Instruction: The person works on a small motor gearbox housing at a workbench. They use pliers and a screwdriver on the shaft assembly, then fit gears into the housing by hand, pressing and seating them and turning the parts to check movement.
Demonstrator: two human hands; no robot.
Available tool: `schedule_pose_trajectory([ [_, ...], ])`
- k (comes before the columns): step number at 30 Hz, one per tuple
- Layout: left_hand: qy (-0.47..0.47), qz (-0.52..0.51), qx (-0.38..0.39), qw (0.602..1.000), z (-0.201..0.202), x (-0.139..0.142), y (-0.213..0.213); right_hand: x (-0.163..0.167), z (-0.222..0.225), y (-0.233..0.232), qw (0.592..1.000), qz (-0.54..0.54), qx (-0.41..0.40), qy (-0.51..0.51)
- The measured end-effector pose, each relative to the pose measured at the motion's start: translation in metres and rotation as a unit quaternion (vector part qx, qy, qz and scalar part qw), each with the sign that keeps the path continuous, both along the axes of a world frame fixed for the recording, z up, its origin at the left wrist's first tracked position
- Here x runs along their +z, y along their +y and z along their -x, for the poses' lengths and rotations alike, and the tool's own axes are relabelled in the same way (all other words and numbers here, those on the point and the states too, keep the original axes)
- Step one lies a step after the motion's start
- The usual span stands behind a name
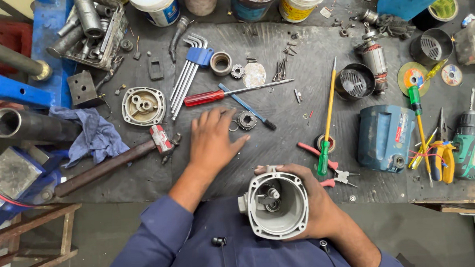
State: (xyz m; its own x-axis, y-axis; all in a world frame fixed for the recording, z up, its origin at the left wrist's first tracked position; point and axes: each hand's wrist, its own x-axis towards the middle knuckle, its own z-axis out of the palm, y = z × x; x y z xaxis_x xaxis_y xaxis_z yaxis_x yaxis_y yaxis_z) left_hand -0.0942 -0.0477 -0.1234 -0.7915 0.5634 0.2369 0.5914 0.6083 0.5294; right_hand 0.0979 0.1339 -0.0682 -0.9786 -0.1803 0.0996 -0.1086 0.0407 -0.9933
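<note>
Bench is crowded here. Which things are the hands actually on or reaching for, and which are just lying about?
In hand:
right hand holds the grey gear housing
left hand lies flat by the small gear

Lying about:
red screwdriver
hex key set
hammer
blue motor casing
green drill

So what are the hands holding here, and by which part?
The right hand grips the grey gear housing around its outer wall, open end up. The left hand holds nothing; it lies flat on the mat beside a small gear.
</note>
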Motion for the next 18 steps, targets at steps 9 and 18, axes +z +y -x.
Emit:
schedule_pose_trajectory([
  [9,0.024,0.050,-0.022,0.998,0.013,-0.005,0.017,0.008,0.006,-0.003,0.998,-0.046,-0.023,0.021],
  [18,-0.048,-0.132,0.005,0.990,-0.002,0.017,0.003,0.016,-0.002,-0.005,0.998,0.030,0.002,0.054],
])
